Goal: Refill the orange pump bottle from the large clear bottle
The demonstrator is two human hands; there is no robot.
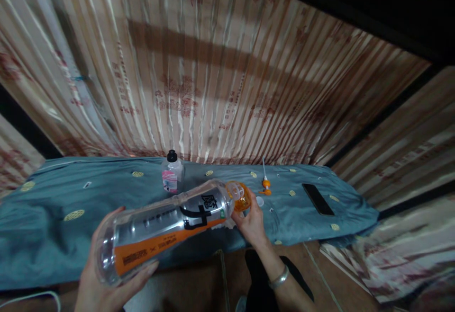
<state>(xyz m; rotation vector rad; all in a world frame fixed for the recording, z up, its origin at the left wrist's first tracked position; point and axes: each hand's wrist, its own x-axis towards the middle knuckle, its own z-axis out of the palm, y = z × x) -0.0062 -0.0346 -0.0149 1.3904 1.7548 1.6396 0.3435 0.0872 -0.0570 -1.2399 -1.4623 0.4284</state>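
Note:
In the head view, my left hand (106, 260) is wrapped round the base of a big clear plastic bottle (149, 229) with a silver and orange label. The bottle lies tilted in the air, its neck end up and to the right. At that neck, my right hand (252, 219) grips a small see-through orange bottle (243, 200), mostly hidden by the fingers. The two mouths appear to meet, though the exact contact is hard to make out. An orange pump head (265, 186) with a white tube lies on the bedding behind my right hand, near a small white disc (260, 201).
A clear bottle with black cap and pink label (172, 174) stands on the blue-green bedding (42, 222). A black phone (318, 199) lies to the right. Patterned curtains (213, 66) hang behind and at the sides. A white cable (39, 294) shows at lower left.

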